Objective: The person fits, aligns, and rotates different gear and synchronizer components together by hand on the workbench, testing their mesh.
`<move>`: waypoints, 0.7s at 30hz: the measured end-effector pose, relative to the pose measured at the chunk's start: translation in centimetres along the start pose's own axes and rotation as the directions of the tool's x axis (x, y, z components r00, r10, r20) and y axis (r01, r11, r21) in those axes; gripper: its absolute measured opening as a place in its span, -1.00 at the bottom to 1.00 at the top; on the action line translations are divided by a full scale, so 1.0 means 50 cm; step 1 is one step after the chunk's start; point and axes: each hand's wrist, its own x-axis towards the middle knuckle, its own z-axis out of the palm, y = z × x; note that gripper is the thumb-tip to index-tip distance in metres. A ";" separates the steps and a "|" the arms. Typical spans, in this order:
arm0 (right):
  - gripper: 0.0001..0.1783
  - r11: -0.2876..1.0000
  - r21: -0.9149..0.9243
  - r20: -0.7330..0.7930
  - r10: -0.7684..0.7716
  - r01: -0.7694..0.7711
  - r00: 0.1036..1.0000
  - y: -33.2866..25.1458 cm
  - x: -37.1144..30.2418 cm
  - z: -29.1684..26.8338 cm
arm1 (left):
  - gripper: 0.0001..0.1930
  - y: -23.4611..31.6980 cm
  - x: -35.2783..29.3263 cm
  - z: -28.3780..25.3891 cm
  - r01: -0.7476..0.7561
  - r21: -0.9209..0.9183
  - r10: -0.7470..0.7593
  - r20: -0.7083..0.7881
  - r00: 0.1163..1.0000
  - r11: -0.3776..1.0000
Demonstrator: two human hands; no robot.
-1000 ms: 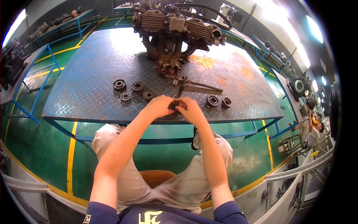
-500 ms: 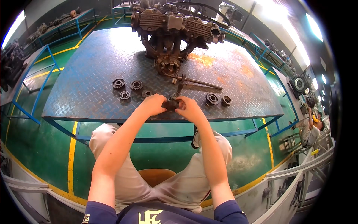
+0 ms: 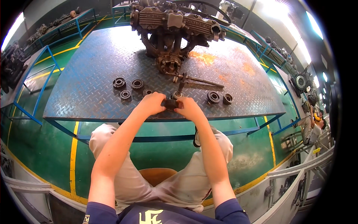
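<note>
Near the front edge of the metal table (image 3: 93, 104), my left hand (image 3: 152, 103) and my right hand (image 3: 189, 108) grip a dark toothed gear (image 3: 171, 105) from its two sides. Just behind it stands an upright shaft (image 3: 181, 85) with a ring-shaped part (image 3: 176, 95) at its foot. A small gear (image 3: 148, 92) lies beyond my left fingers, partly hidden. Further left are a gear (image 3: 119, 82), another gear (image 3: 137, 84) and a bearing-like ring (image 3: 125, 94). To the right rest a larger gear (image 3: 213, 97) and a narrower one (image 3: 228, 99).
A large engine (image 3: 175, 28) stands at the back of the table. A long thin shaft (image 3: 205, 81) lies in front of it. Blue-framed benches with parts (image 3: 56, 28) line the left side. Another person (image 3: 313, 127) is far right, beyond the table.
My hands stay on the gear, which has tilted slightly so its toothed side shows more. The view has shifted a little; the other parts keep their places on the table.
</note>
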 end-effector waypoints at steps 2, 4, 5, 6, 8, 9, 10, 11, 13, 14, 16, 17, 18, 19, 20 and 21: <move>-0.69 0.999 -0.033 0.017 0.019 -0.018 1.000 0.004 -0.008 0.004 | -0.61 0.002 -0.002 0.002 -0.016 -0.015 0.015 -0.012 1.000 1.000; -0.71 0.996 -0.085 -0.022 0.017 -0.019 1.000 0.007 -0.017 0.007 | -0.60 0.007 -0.002 0.003 -0.037 -0.032 0.037 -0.012 0.999 0.999; -0.71 0.996 -0.087 -0.023 0.019 -0.021 1.000 0.009 -0.020 0.005 | -0.60 0.008 -0.001 0.004 -0.039 -0.033 0.039 -0.012 0.999 0.999; -0.72 0.997 -0.064 -0.018 0.041 -0.042 0.999 0.007 -0.023 0.001 | -0.61 0.008 0.000 0.006 -0.050 -0.039 0.049 -0.026 0.998 0.998; -0.72 0.997 -0.042 -0.013 0.064 -0.064 0.998 0.009 -0.028 -0.004 | -0.61 0.008 0.003 0.009 -0.061 -0.046 0.059 -0.040 0.997 0.997; -0.72 0.997 -0.035 -0.050 0.064 -0.066 0.997 0.013 -0.032 -0.005 | -0.62 0.010 0.005 0.011 -0.078 -0.056 0.075 -0.055 0.996 0.995; -0.72 0.997 -0.029 -0.087 0.064 -0.067 0.994 0.016 -0.035 -0.008 | -0.62 0.011 0.007 0.014 -0.095 -0.066 0.090 -0.071 0.993 0.993; -0.72 0.997 -0.031 -0.088 0.065 -0.068 0.994 0.019 -0.035 -0.012 | -0.62 0.013 0.009 0.017 -0.096 -0.068 0.091 -0.071 0.993 0.993; -0.70 0.996 -0.074 -0.110 0.034 -0.042 0.993 0.017 -0.028 -0.018 | -0.63 0.018 0.015 0.021 -0.113 -0.083 0.105 -0.094 0.990 0.990; -0.70 0.997 -0.073 -0.108 0.032 -0.040 0.994 0.015 -0.026 -0.018 | -0.63 0.022 0.018 0.023 -0.111 -0.082 0.103 -0.095 0.990 0.990; -0.63 0.995 -0.094 -0.164 -0.041 0.026 0.986 0.002 -0.023 -0.018 | -0.65 0.033 0.024 0.025 -0.094 -0.146 0.086 -0.060 0.995 0.985; -0.63 0.995 -0.092 -0.162 -0.042 0.027 0.986 -0.003 -0.019 -0.014 | -0.65 0.036 0.025 0.024 -0.091 -0.146 0.083 -0.059 0.995 0.985; -0.65 0.998 -0.048 -0.155 -0.054 0.047 0.986 -0.009 -0.015 -0.011 | -0.67 0.039 0.026 0.025 -0.106 -0.145 0.096 -0.073 0.993 0.984; -0.68 0.998 -0.003 -0.148 -0.067 0.067 0.987 -0.012 -0.011 -0.008 | -0.69 0.040 0.026 0.025 -0.120 -0.144 0.108 -0.087 0.990 0.982; -0.68 0.998 -0.001 -0.147 -0.066 0.066 0.987 -0.014 -0.006 -0.007 | -0.69 0.036 0.026 0.024 -0.118 -0.144 0.107 -0.085 0.991 0.982; -0.67 0.997 0.031 -0.128 -0.062 0.067 0.990 -0.016 0.000 -0.005 | -0.70 0.029 0.027 0.022 -0.108 -0.129 0.097 -0.088 0.991 0.986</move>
